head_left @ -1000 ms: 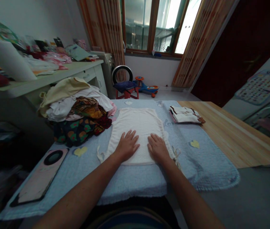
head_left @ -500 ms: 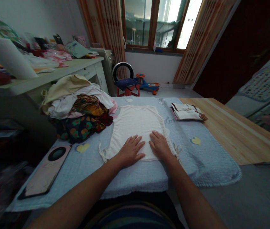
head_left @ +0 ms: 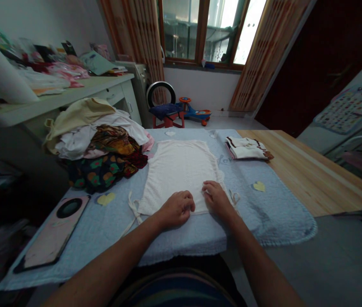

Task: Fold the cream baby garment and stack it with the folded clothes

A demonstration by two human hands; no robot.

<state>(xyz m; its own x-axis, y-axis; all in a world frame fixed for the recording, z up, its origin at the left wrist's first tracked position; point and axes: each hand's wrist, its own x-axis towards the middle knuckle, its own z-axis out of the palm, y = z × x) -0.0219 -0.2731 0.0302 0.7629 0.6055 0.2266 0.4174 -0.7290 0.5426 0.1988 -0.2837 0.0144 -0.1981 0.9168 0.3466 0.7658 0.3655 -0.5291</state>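
A white garment (head_left: 179, 170) with thin tie strings lies flat on a light blue towel (head_left: 113, 221) that covers the table. My left hand (head_left: 176, 209) rests at the garment's near hem with its fingers curled in, pinching the cloth edge. A little to the right, my right hand (head_left: 216, 197) also sits on the near hem, fingers bent and closing on the fabric.
A heap of mixed clothes (head_left: 99, 147) lies at the towel's left. A folded white and brown garment (head_left: 247, 148) sits at the far right of the towel. A phone (head_left: 54, 232) lies near left. Bare wooden tabletop (head_left: 311, 175) extends right. A cluttered desk (head_left: 56, 96) stands left.
Both hands slid back toward me from the garment's middle to its near hem. Their fingers went from flat and spread to curled on the cloth edge.
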